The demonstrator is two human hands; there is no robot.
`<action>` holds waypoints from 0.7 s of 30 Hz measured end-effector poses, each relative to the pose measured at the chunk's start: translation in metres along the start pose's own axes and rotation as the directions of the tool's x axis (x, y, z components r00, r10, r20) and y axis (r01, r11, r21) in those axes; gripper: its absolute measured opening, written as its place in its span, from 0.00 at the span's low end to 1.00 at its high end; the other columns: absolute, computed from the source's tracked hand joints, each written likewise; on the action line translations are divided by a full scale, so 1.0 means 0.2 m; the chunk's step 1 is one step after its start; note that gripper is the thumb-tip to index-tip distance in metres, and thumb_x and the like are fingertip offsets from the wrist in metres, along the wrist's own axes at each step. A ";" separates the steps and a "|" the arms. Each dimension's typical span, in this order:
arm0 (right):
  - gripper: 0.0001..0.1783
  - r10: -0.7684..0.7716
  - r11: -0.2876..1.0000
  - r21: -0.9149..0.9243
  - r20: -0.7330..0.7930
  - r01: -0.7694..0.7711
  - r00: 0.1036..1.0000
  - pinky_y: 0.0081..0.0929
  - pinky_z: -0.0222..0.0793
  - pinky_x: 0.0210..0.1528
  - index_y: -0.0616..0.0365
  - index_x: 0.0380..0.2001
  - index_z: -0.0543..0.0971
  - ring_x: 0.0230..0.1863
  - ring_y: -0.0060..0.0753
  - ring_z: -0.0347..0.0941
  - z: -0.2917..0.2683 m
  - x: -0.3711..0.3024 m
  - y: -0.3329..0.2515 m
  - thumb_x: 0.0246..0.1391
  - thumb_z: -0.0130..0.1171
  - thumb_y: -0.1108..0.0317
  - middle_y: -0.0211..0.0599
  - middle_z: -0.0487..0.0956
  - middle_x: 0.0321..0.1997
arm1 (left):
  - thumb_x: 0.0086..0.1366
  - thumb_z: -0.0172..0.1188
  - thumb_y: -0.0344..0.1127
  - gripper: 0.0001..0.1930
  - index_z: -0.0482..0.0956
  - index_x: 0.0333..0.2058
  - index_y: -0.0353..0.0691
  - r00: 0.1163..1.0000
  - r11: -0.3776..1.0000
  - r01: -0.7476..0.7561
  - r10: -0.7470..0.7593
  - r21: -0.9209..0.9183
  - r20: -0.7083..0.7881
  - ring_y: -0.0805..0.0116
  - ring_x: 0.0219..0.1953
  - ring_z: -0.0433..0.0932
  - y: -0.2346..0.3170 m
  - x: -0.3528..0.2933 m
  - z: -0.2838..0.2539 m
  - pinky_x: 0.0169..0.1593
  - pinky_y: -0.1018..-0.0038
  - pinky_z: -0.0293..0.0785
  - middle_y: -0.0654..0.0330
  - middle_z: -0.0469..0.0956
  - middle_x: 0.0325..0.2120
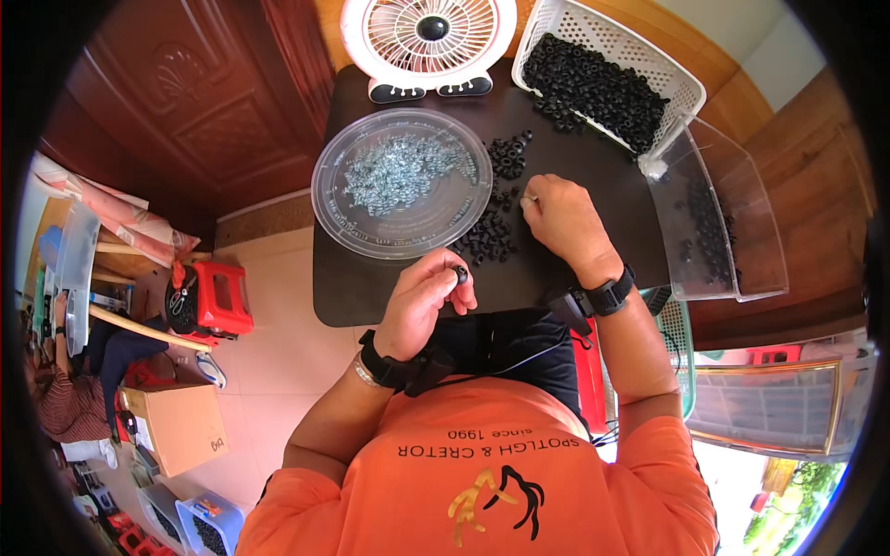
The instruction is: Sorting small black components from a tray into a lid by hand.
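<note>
My left hand [417, 304] is at the near edge of a dark table [357, 289], its fingers closed on a small black ring-like part [460, 274]. Over the tabletop to the right, my right hand [570, 224] has thumb and forefinger pinched together. Something tiny and pale may show at those fingertips, but I cannot make it out. Loose black parts [488, 239] lie in a heap between the two hands. Beyond my left hand, a round clear plastic tray [330, 215] holds a pile of small shiny metal pieces [399, 176].
A white fan [378, 48] stands at the table's far edge. Right of it, a white perforated basket [688, 93] is tipped, with many black parts inside. A clear bin [765, 243] adjoins it. Leftward on the floor are a red stool [224, 298], a cardboard box [185, 428] and another person [79, 408].
</note>
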State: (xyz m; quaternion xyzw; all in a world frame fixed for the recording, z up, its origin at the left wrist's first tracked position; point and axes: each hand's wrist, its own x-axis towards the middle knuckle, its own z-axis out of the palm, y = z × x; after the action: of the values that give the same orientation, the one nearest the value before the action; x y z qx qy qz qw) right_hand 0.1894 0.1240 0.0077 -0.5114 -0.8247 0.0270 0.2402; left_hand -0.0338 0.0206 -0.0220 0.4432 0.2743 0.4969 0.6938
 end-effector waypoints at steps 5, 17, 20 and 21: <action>0.06 0.170 0.960 0.220 0.041 -0.175 0.985 0.43 0.71 0.38 0.63 0.26 0.75 0.34 0.56 0.74 -0.05 -0.06 -0.02 0.48 0.56 0.70 0.50 0.78 0.30 | 0.66 0.47 0.38 0.11 0.70 0.36 0.35 0.999 0.998 0.033 -0.034 -0.062 -0.012 0.68 0.30 0.74 0.00 0.04 0.06 0.34 0.76 0.67 0.58 0.73 0.27; 0.08 0.093 0.143 0.969 0.190 -0.202 0.977 0.19 0.69 0.42 0.61 0.38 0.77 0.36 0.19 0.73 -0.14 -0.22 -0.16 0.60 0.56 0.67 0.29 0.79 0.34 | 0.66 0.47 0.41 0.12 0.70 0.36 0.36 0.992 0.989 -0.012 0.030 -0.145 0.122 0.70 0.30 0.74 0.03 0.08 0.26 0.34 0.78 0.68 0.58 0.75 0.28; 0.08 0.086 0.063 0.982 0.172 -0.178 0.981 0.19 0.71 0.38 0.61 0.39 0.77 0.32 0.20 0.73 -0.08 -0.28 -0.25 0.62 0.54 0.69 0.30 0.78 0.34 | 0.67 0.47 0.41 0.12 0.71 0.35 0.37 0.985 0.977 -0.081 0.109 -0.199 0.134 0.72 0.30 0.74 0.01 0.09 0.26 0.34 0.79 0.67 0.58 0.75 0.28; 0.08 0.047 -0.037 0.983 0.183 -0.182 0.982 0.19 0.72 0.33 0.63 0.39 0.77 0.28 0.21 0.74 -0.09 -0.29 -0.27 0.62 0.53 0.69 0.30 0.78 0.32 | 0.67 0.47 0.41 0.13 0.71 0.35 0.36 0.981 0.972 -0.118 0.146 -0.205 0.130 0.71 0.30 0.74 0.00 0.09 0.26 0.34 0.79 0.67 0.57 0.75 0.28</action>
State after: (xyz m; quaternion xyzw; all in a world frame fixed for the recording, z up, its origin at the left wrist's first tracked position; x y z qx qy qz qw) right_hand 0.1735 0.0451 0.0187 -0.2491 -0.5207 0.6525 0.4910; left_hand 0.0144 0.0203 0.0029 0.4250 0.1428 0.5332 0.7174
